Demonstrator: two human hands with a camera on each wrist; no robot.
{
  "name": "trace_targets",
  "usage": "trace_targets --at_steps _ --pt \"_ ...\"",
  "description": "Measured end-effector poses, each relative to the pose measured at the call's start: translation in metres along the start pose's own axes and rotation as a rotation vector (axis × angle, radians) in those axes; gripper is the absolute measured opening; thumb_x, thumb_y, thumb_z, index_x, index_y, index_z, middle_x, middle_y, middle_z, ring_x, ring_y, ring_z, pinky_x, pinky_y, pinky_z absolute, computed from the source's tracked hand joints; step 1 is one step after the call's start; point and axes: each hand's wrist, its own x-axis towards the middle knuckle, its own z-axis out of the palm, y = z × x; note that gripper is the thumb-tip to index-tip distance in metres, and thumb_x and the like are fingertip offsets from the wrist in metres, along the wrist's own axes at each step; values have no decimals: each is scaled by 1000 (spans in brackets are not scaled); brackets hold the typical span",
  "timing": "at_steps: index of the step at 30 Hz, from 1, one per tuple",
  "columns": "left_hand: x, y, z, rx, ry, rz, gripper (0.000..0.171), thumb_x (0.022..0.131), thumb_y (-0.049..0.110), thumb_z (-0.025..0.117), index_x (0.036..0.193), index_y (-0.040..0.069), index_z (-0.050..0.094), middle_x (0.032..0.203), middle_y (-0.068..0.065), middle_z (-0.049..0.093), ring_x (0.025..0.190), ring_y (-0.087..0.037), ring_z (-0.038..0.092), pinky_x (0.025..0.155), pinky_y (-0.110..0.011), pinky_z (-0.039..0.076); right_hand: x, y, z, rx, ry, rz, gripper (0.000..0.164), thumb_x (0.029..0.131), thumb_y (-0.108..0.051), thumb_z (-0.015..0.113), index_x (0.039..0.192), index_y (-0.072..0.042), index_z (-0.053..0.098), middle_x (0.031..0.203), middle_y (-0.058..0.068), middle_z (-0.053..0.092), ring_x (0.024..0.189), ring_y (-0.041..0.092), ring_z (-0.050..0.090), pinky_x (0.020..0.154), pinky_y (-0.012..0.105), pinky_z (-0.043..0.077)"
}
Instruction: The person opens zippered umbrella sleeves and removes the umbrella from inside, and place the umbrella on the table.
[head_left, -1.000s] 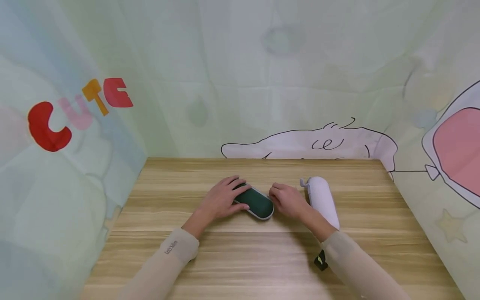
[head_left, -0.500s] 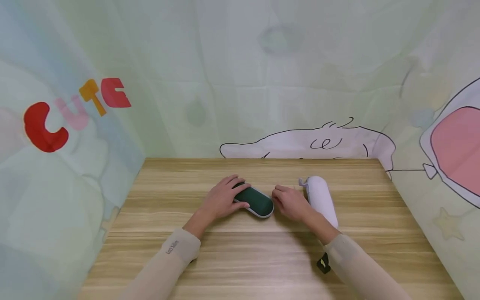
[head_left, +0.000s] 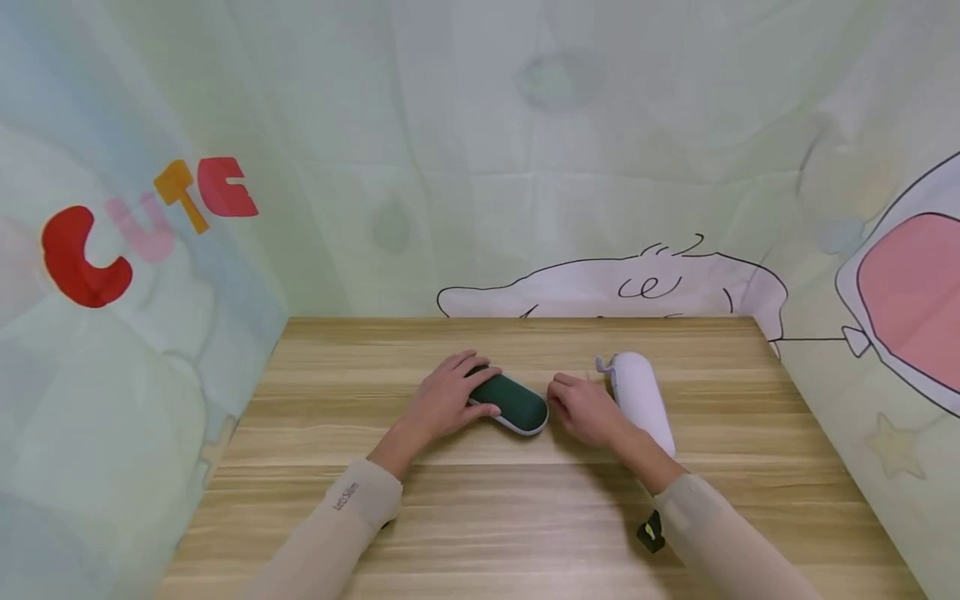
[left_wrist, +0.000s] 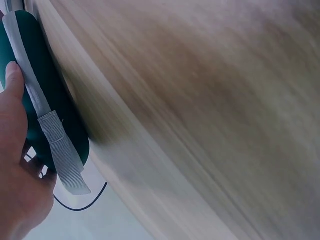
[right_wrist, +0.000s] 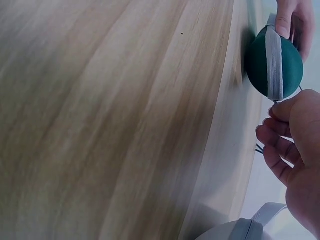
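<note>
A dark green zip case [head_left: 512, 403] with a pale grey zipper band lies slantwise on the wooden table. My left hand [head_left: 444, 395] grips its far left end, fingers over the top and thumb along the near side. The left wrist view shows a grey fabric loop [left_wrist: 65, 160] at that end. My right hand [head_left: 587, 408] is at the other end; in the right wrist view its thumb and index finger pinch the small zipper pull [right_wrist: 275, 102], mostly hidden by the fingertips. The zipper [right_wrist: 275, 65] looks closed along the part in sight.
A white zip case [head_left: 643, 400] with a loop at its far end lies just right of my right hand, partly behind the forearm. A small black item [head_left: 651, 532] shows by the right sleeve. Printed cloth [head_left: 480, 167] hangs around the table [head_left: 480, 525].
My right hand has shifted slightly to the right at the green case's end. The left hand and both cases stay nearly in place; the head view has turned a little.
</note>
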Motion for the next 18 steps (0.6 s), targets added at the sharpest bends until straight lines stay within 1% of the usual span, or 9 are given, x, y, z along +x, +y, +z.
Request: trace_targets --at_steps 4,9,18 --pt "0 0 -1 -1 10 4 71 98 66 62 154 22 57 156 -8 53 153 -33 37 126 -47 29 -2 0 0 8 5 2 12 95 -2 73 91 -11 68 90 -2 61 74 12 57 70 31 55" --pt "1 1 -2 -10 8 -1 71 98 65 63 154 22 57 156 -8 53 153 -33 37 126 -47 28 -3 -1 -3 13 27 -6 13 93 -1 76 90 -11 68 89 -2 62 74 12 57 68 31 54" --pt "-1 3 -2 -17 5 -22 71 97 65 65 154 22 57 156 -8 53 153 -33 36 126 -47 28 -5 -3 -3 14 4 -2 12 94 -2 74 92 -11 68 91 -2 62 75 12 58 69 31 55"
